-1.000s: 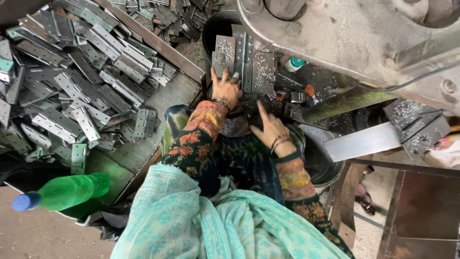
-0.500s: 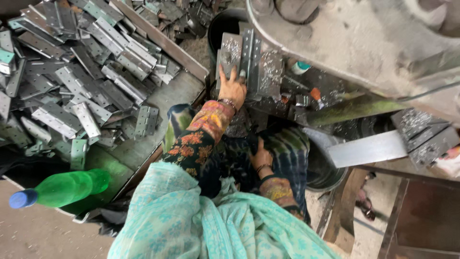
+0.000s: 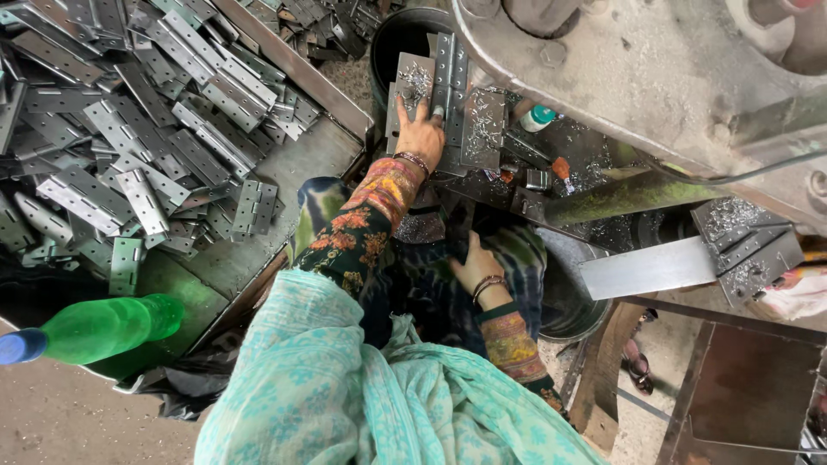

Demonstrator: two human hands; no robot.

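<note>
On press bed, left hand point(image 3: 420, 133) flat on hinge plates point(image 3: 448, 95), right hand point(image 3: 475, 265) lowered

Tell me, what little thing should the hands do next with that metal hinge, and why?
Probably close the left hand around the open hinge it lies flat on and lift it. The fingers are spread, not gripping, and the right hand rests low on the lap, holding nothing. Metal shavings cover the plates, so a firm grasp seems wise.
</note>
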